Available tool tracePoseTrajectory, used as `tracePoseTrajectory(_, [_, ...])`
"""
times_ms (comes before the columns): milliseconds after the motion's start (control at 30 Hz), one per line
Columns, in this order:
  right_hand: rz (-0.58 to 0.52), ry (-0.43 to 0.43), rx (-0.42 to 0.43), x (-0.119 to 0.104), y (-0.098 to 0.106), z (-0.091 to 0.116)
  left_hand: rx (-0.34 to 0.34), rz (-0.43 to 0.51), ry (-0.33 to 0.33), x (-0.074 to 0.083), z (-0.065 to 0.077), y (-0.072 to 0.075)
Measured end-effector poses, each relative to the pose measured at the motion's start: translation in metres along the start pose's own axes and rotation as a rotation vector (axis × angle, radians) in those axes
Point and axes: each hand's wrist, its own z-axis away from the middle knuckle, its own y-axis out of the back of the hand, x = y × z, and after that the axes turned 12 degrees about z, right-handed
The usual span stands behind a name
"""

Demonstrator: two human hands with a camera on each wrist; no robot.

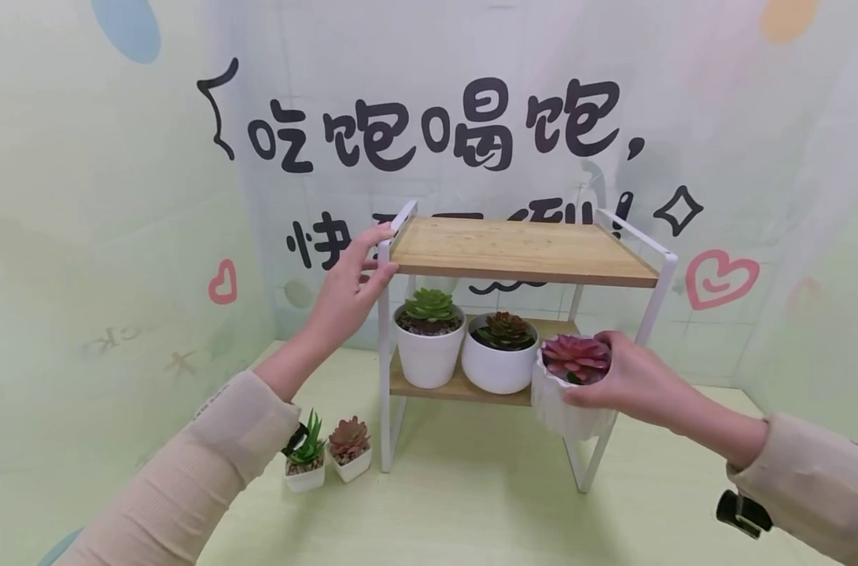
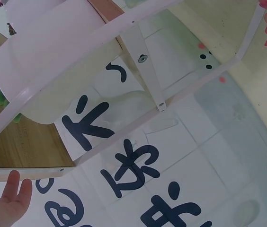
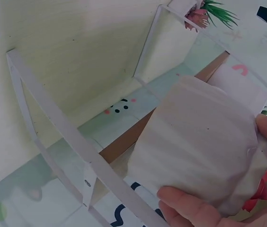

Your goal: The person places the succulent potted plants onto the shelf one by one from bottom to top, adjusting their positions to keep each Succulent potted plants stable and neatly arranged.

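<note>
In the head view my right hand grips a wavy white pot holding a red succulent, in front of the right end of the lower shelf. The right wrist view shows thumb and fingers on either side of that pot. My left hand holds the upper left corner of the two-tier shelf, thumb at the front and fingers over the white frame. On the lower board, a white pot with a green succulent stands beside a rounder white pot with a dark succulent.
Left of the shelf, two small white pots stand on the pale table: one with a spiky green plant, one with a pinkish succulent. Behind the shelf rises a printed backdrop with black characters. The shelf's white right leg stands just below the carried pot.
</note>
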Motion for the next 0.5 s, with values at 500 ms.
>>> tracePoseTrajectory(500, [-0.035,-0.116,-0.092,-0.0013,-0.0008,-0.0027,0.002,0.011,-0.015,-0.0003,0.0004,-0.0008])
